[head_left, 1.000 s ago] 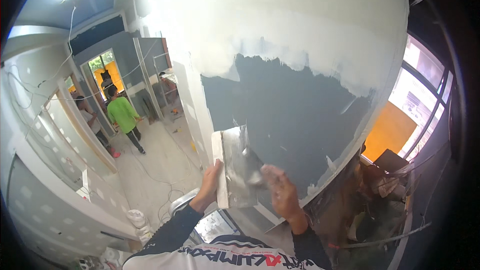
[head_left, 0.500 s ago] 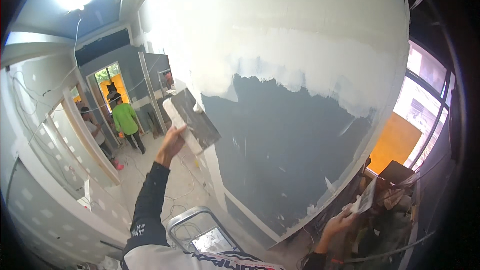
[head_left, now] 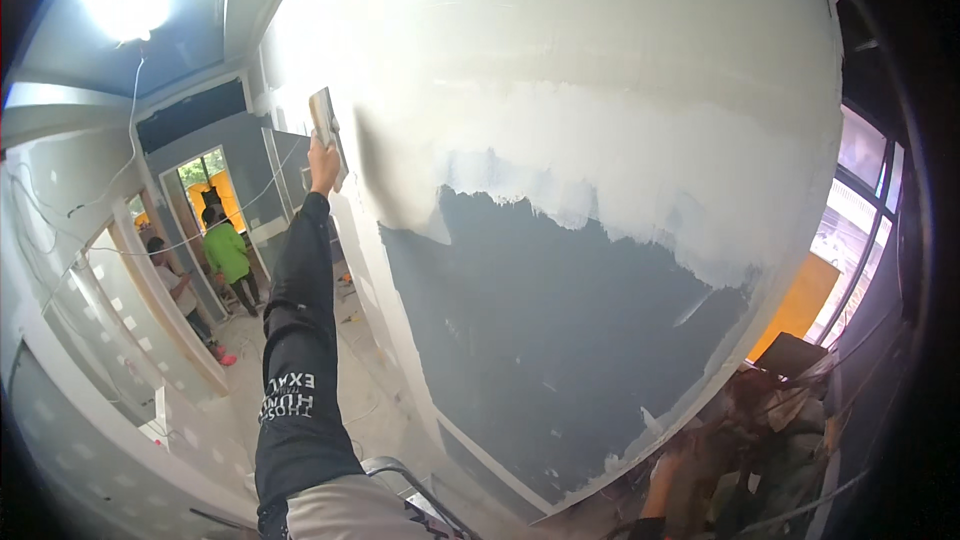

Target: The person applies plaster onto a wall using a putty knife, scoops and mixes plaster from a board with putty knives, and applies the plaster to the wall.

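High at the wall's left edge, my left hand (head_left: 323, 166) grips a plastering trowel (head_left: 323, 114). The trowel stands nearly edge-on to my view, close to the white-coated wall (head_left: 420, 120); I cannot tell if the blade touches it. White compound covers the wall's upper part down to a ragged border above bare dark grey board (head_left: 560, 320). My right hand (head_left: 672, 472) is low on the right, beyond the wall's lower right edge. Its fingers are dim and blurred against the clutter, so what they hold cannot be made out.
A ladder's metal rail (head_left: 405, 470) rises below my left arm. Two people, one in a green shirt (head_left: 229, 252), stand by a far doorway at left. A white cord (head_left: 137, 130) hangs from the ceiling light. Dark clutter (head_left: 770, 420) fills the lower right beside a window.
My left arm has stretched up and forward, carrying the trowel from the grey area's edge to the wall's upper left. The pale flat scraper in my right hand no longer shows clearly.
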`<state>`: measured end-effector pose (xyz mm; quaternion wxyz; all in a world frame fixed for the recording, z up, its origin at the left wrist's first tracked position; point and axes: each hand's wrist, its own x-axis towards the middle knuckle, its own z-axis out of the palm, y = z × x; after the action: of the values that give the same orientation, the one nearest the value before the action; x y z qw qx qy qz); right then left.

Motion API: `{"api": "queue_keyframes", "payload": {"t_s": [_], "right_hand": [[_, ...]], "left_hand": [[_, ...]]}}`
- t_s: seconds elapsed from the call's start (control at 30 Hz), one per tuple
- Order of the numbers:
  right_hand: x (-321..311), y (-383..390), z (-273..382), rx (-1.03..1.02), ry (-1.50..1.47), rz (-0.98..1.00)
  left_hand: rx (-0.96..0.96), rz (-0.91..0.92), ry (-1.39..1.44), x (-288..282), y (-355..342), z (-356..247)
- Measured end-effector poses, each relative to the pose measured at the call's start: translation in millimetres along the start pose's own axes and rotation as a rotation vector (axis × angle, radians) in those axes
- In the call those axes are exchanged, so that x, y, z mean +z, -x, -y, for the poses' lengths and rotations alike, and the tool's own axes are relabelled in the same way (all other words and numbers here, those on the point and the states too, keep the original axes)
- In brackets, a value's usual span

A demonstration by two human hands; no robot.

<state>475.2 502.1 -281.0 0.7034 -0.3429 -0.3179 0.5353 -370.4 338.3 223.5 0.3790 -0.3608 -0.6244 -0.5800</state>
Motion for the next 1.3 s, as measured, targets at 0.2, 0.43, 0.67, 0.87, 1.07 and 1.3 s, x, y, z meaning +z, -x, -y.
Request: {"api": "queue_keyframes", "payload": {"t_s": [0.2, 0.43, 0.67, 0.87, 1.07, 1.3], "right_hand": [[31.6, 24.0, 35.7, -0.071, 0.198, 0.074], [23.0, 23.9, 38.9, -0.029, 0.203, 0.073], [41.5, 15.6, 42.8, -0.422, 0.592, 0.262], [49.1, 30.9, 60.9, -0.354, 0.487, 0.181], [52.0, 43.5, 65.3, -0.276, 0.598, 0.147], [70.0, 55.2, 74.8, -0.323, 0.523, 0.21]], "left_hand": [[-0.057, -0.015, 0.008, 32.8, -19.4, 17.7], [-0.21, 0.241, 0.256, 51.3, -30.6, 22.1], [-0.218, 0.271, 0.233, 29.2, 6.4, -13.4], [-0.057, 0.269, 0.091, 23.5, 82.0, -155.9], [0.027, 0.255, 0.014, 12.3, 138.7, -267.6], [0.158, 0.277, 0.068, -8.8, 189.6, -360.9]]}}
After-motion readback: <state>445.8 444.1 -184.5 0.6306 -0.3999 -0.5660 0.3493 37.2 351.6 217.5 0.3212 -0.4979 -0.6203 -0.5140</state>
